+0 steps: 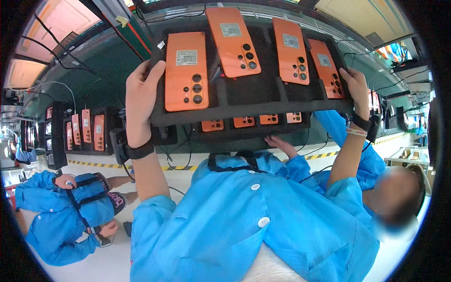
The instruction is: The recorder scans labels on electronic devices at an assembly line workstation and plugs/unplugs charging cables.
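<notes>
A black foam tray (253, 111) is raised in front of me, gripped at both ends. My left hand (141, 101) closes on its left edge, with the thumb beside the leftmost orange phone (180, 80). At the opposite end, my right hand (356, 89) grips the edge by the rightmost orange phone (324, 68). Between these lie a tilted orange phone (228, 44), angled across the slots, and another orange phone (284, 42). All four backs face up, each with a pale label and dark camera lenses. Fingers under the tray are hidden.
Below and partly behind it is a second black tray (225, 135) with orange phones. Another person's hand (282, 144) is near that tray. More phones stand in a black tray (110, 145) at left. A co-worker (66, 207) is at left, another at right. Cables (176, 155) hang about.
</notes>
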The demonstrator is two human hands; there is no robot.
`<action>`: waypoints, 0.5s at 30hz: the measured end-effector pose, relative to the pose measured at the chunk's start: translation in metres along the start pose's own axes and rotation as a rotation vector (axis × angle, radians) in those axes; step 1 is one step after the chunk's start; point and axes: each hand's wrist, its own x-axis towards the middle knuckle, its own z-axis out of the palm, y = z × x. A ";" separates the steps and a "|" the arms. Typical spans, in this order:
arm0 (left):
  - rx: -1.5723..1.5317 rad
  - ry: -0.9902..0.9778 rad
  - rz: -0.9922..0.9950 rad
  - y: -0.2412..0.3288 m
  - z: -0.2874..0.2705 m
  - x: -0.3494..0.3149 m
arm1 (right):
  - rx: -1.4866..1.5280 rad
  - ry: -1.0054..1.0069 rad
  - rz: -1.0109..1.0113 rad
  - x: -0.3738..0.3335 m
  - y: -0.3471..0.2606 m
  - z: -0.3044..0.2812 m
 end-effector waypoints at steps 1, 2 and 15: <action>0.013 0.000 0.027 0.001 0.000 -0.001 | 0.002 0.007 -0.007 0.001 0.001 0.001; 0.025 0.006 0.036 0.002 0.000 -0.002 | 0.017 0.005 -0.010 0.001 0.003 0.001; -0.009 -0.005 0.048 -0.004 -0.004 -0.003 | 0.041 -0.041 0.026 0.014 0.005 0.008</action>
